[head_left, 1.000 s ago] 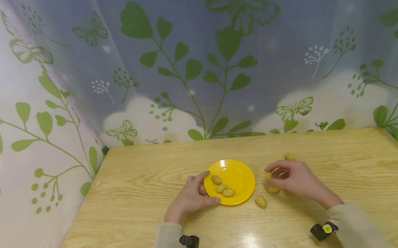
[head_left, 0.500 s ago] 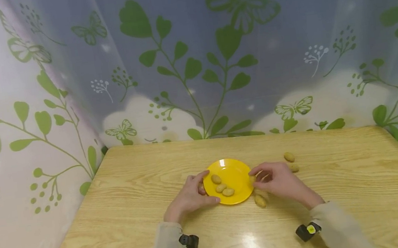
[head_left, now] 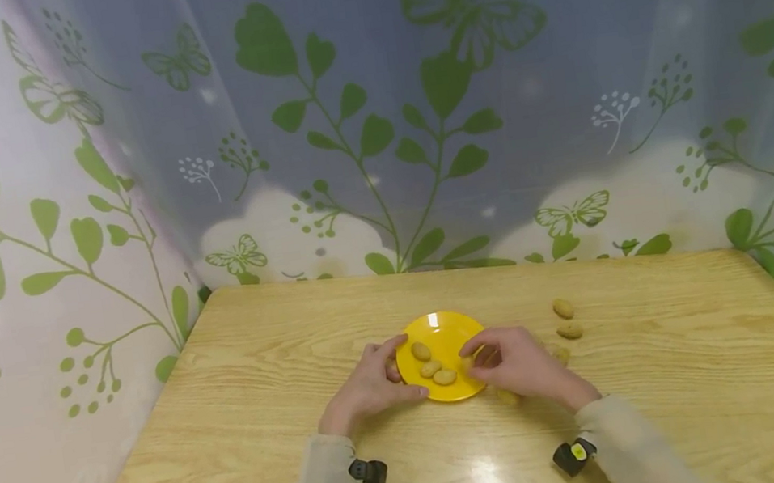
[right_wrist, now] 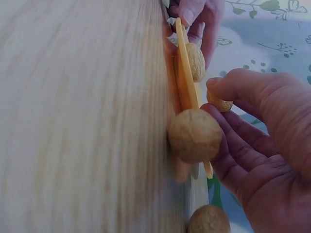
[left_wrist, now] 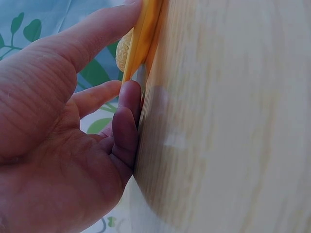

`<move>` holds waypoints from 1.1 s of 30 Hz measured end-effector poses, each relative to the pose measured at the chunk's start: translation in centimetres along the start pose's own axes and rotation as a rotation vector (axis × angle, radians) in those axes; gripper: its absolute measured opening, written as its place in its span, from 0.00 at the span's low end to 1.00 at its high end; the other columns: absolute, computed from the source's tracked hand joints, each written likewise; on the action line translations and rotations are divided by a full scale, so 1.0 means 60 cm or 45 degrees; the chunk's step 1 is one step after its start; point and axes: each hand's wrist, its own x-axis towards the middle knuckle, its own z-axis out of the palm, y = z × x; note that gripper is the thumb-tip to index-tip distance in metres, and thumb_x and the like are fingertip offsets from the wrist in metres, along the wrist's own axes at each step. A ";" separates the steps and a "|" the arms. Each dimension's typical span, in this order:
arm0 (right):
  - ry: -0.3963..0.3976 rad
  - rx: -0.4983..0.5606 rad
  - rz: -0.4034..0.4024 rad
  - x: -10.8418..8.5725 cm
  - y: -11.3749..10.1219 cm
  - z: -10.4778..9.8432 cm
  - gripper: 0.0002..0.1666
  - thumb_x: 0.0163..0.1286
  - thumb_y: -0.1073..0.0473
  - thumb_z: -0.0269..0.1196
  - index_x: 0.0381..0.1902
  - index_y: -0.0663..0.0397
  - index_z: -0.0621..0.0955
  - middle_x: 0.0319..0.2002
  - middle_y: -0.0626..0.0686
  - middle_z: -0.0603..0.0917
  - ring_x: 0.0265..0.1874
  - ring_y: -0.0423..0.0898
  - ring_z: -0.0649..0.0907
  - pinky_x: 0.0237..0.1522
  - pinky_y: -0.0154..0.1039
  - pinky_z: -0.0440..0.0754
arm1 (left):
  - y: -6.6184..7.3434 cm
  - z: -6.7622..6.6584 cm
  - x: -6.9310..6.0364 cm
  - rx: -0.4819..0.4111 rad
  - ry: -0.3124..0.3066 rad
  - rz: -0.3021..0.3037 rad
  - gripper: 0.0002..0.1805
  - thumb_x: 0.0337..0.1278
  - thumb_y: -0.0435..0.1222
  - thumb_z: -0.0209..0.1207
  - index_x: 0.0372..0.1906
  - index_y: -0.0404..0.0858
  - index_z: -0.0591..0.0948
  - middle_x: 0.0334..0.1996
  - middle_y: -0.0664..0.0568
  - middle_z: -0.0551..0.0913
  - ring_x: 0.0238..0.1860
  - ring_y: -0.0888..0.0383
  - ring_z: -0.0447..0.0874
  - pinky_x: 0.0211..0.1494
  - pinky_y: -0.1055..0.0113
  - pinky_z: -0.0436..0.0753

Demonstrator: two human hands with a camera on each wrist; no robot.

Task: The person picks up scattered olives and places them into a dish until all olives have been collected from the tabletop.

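A yellow plate (head_left: 452,329) lies on the table with several oval, wrinkled tan walnuts on it, one of them the walnut (head_left: 421,350) nearest its left rim. My left hand (head_left: 370,388) holds the plate's left edge, with the thumb on the rim, as the left wrist view also shows. Over the right part of the plate, my right hand (head_left: 516,361) pinches a walnut (right_wrist: 220,102) between thumb and fingers. In the head view the hand mostly hides that walnut.
On the wooden table (head_left: 259,332), right of the plate, lie a far walnut (head_left: 562,309), a second walnut (head_left: 570,331) and others partly hidden by the right hand and wrist. A patterned curtain (head_left: 361,155) hangs behind the table.
My right hand has carried the walnut leftward from the loose walnuts to above the plate, uncovering walnuts behind it. The left hand stays at the plate's edge.
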 end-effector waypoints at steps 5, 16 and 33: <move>-0.039 -0.001 -0.012 0.007 -0.004 0.008 0.12 0.65 0.60 0.71 0.47 0.50 0.88 0.44 0.50 0.89 0.38 0.40 0.86 0.41 0.33 0.84 | -0.001 0.002 0.000 -0.009 0.004 -0.004 0.51 0.49 0.49 0.77 0.78 0.51 0.65 0.52 0.48 0.69 0.42 0.55 0.72 0.45 0.61 0.71; -0.071 -0.057 -0.041 0.012 -0.003 0.014 0.11 0.65 0.60 0.71 0.47 0.48 0.88 0.41 0.47 0.89 0.38 0.40 0.85 0.41 0.33 0.82 | -0.001 0.001 0.001 -0.002 0.002 0.007 0.51 0.49 0.49 0.77 0.79 0.51 0.64 0.49 0.48 0.69 0.41 0.55 0.72 0.45 0.61 0.70; 0.080 -0.048 -0.075 -0.025 0.001 -0.023 0.12 0.64 0.63 0.72 0.46 0.53 0.88 0.46 0.52 0.89 0.42 0.49 0.87 0.40 0.33 0.85 | -0.003 0.001 0.002 0.004 -0.004 0.019 0.52 0.49 0.49 0.77 0.79 0.50 0.64 0.50 0.48 0.69 0.41 0.56 0.71 0.45 0.62 0.70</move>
